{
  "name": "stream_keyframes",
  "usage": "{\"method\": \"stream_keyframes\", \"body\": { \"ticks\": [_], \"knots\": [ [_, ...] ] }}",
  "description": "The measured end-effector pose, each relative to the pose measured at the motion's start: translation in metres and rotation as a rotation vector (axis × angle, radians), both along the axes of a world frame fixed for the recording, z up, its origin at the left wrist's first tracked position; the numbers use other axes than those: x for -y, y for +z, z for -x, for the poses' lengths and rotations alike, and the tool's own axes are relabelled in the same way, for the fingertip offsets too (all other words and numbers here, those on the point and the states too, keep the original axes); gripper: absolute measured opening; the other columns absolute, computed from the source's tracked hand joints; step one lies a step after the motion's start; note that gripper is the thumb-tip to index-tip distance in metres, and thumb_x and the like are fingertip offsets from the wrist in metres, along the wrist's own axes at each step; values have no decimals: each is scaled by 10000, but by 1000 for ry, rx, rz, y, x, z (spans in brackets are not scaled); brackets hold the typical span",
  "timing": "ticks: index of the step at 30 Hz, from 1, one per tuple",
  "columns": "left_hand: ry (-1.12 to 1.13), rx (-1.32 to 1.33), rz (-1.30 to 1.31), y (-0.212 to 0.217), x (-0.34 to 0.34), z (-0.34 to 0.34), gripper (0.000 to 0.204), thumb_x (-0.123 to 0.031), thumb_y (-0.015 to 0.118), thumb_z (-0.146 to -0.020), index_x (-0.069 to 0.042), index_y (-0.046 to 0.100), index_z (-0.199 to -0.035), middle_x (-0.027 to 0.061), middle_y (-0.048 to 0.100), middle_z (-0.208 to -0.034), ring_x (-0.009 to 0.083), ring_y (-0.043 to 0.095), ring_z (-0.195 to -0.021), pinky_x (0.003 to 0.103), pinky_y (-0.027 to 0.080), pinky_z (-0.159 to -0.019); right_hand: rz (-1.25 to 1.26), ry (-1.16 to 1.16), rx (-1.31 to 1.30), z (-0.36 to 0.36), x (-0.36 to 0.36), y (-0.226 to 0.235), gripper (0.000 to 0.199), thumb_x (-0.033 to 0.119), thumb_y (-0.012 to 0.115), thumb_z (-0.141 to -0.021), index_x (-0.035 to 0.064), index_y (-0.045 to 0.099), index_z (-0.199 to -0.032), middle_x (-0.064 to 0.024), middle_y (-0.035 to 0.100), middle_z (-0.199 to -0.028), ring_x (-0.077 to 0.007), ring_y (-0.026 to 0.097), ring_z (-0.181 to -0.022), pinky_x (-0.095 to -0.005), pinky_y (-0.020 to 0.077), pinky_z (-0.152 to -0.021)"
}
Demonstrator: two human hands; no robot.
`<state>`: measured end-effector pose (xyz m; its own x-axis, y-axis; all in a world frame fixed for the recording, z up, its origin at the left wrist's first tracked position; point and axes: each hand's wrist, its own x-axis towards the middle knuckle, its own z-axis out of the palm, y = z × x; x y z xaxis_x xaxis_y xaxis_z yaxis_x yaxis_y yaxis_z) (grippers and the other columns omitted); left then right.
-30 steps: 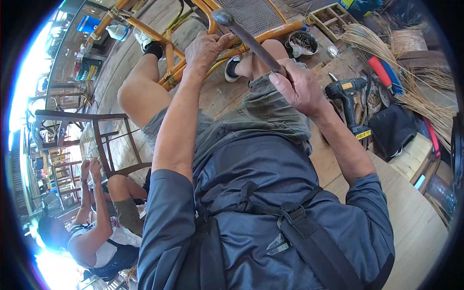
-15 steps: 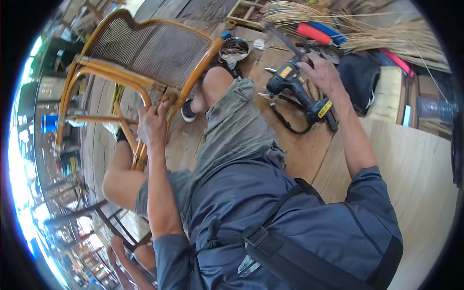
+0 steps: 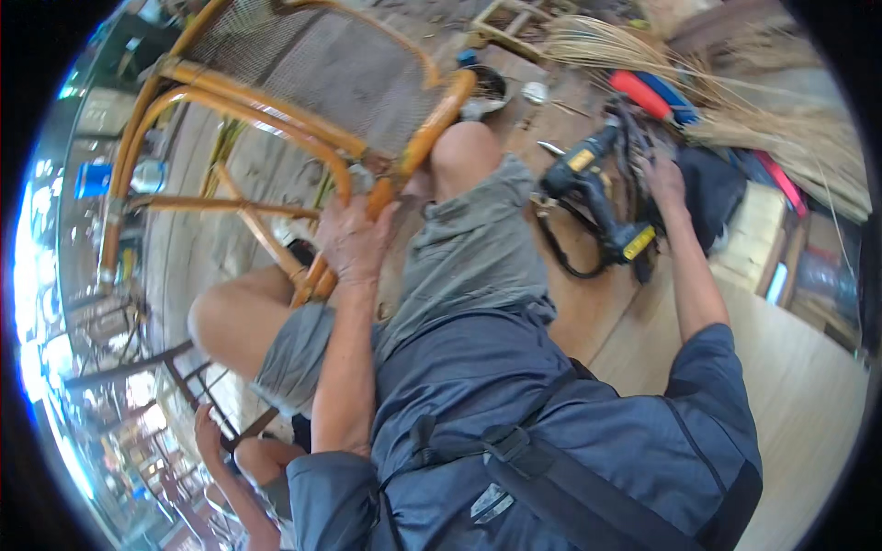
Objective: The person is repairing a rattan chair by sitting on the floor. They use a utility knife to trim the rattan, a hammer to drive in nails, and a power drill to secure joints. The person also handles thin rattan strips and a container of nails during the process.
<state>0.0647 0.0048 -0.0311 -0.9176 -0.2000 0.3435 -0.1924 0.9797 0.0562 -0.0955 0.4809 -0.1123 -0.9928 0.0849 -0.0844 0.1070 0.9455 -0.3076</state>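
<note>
My left hand (image 3: 354, 241) is wrapped round the orange-brown frame of a rattan chair (image 3: 260, 108), close to a bound joint. The chair is tilted between my legs, its mesh panel facing up. Over on the right, my right hand (image 3: 661, 174) reaches in among several dark hand tools (image 3: 627, 138). Its fingers are blurred against them, so whether it grips one is unclear. Just left of that hand lies a black cordless power tool (image 3: 588, 184) with yellow labels and a looped strap.
A metal bowl (image 3: 491, 87) and a wooden frame (image 3: 510, 28) stand beyond my knee. Bundled cane strips (image 3: 634, 55), a red-and-blue object (image 3: 654, 95) and a black pouch (image 3: 715, 195) lie at right. Another person's arm (image 3: 234, 487) shows at lower left.
My right hand has shifted right and nearer, and the long dark tool at its fingers no longer sticks out to the left. My left hand still grips the chair; the view has shifted.
</note>
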Motion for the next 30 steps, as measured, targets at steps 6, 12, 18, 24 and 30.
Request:
{"method": "stream_keyframes", "body": {
  "ticks": [6, 12, 18, 24, 30],
  "knots": [
    [12, 64, -98, 12, 5, 7, 428, -409, 760, -643, -91, 656, -910, 140, 537, -1088, 317, 553, -901, 441, 454, -715, -32, -32, 68, 6, -27, -32, 338, 330, 568, -876, 80, 562, -1104, -237, 618, -1017, -412, 578, -979, -468, 449, -807],
    [35, 110, -108, 12, 5, 5, 479, -390, 759, -656, -85, 643, -1007, 176, 498, -1160, 317, 537, -920, 425, 440, -723, -124, 56, 171, 2, -19, -14, 306, 212, 581, -882, 39, 559, -1134, -210, 626, -1050, -382, 582, -1005, -421, 456, -831],
    [76, 140, -163, 14, 2, 10, 479, -384, 762, -646, -80, 650, -998, 161, 502, -1129, 311, 541, -901, 418, 436, -724, -25, -43, 58, 5, 11, 25, 369, 186, 576, -893, 21, 541, -1220, -194, 621, -1107, -322, 599, -1024, -368, 449, -885],
    [86, 144, -189, 16, 6, 10, 481, -367, 769, -627, -86, 657, -1001, 143, 499, -1120, 295, 544, -878, 408, 440, -720, 288, 37, -59, 14, 68, 43, 307, 177, 573, -911, -6, 585, -1157, -111, 647, -1079, -186, 604, -1000, -293, 441, -889],
    [91, 164, -261, 19, 10, 8, 533, -388, 770, -628, -93, 657, -1057, 194, 500, -1196, 326, 545, -975, 422, 431, -782, 612, 246, 158, -29, 239, 107, 212, 165, 619, -885, 6, 619, -1024, -83, 656, -905, -162, 608, -838, -282, 471, -770]
  ]
}}
